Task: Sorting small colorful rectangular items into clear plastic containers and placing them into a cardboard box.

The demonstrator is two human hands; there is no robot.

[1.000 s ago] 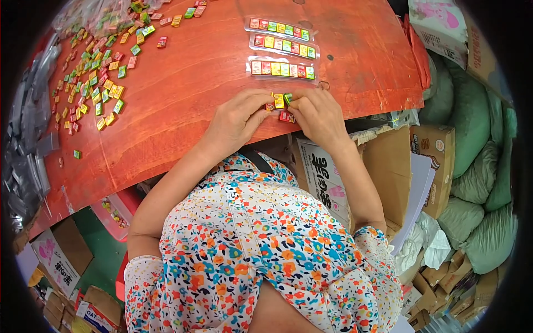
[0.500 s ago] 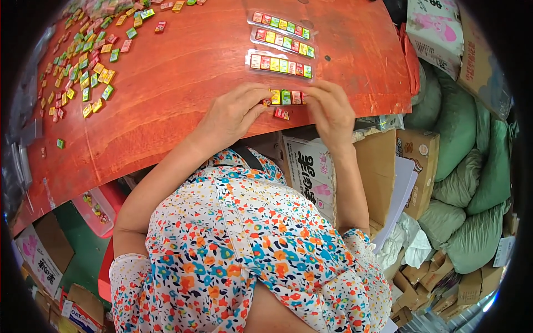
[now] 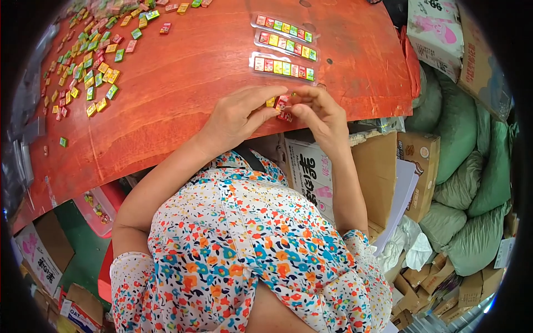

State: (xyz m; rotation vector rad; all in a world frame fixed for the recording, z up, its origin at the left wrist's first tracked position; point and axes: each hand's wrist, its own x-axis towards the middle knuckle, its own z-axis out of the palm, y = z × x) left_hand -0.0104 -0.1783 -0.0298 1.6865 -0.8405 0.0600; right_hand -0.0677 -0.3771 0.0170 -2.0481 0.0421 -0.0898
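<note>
My left hand [image 3: 236, 115] and my right hand [image 3: 327, 119] meet near the table's front edge, with curled fingers pinching small candy-sized boxes between them. A yellow box [image 3: 271, 102] shows by my left fingers, and a red box [image 3: 282, 102] lies between both hands. Just below, another red box [image 3: 285, 116] is partly covered by my fingertips. Beyond the hands lie three clear plastic trays [image 3: 251, 61], each holding a row of red, yellow and green boxes. My fingers hide how many boxes they hold.
Many loose little boxes [image 3: 89, 77] are scattered over the left of the red table [image 3: 177, 77]. A plastic tub [image 3: 97, 213] with more boxes stands below its left edge. Cartons [image 3: 419, 177] and green sacks [image 3: 444, 133] crowd the right side.
My hands have drawn closer together. The short row of boxes that lay visible between them is now mostly covered by fingers, and the right hand has moved left and turned inward.
</note>
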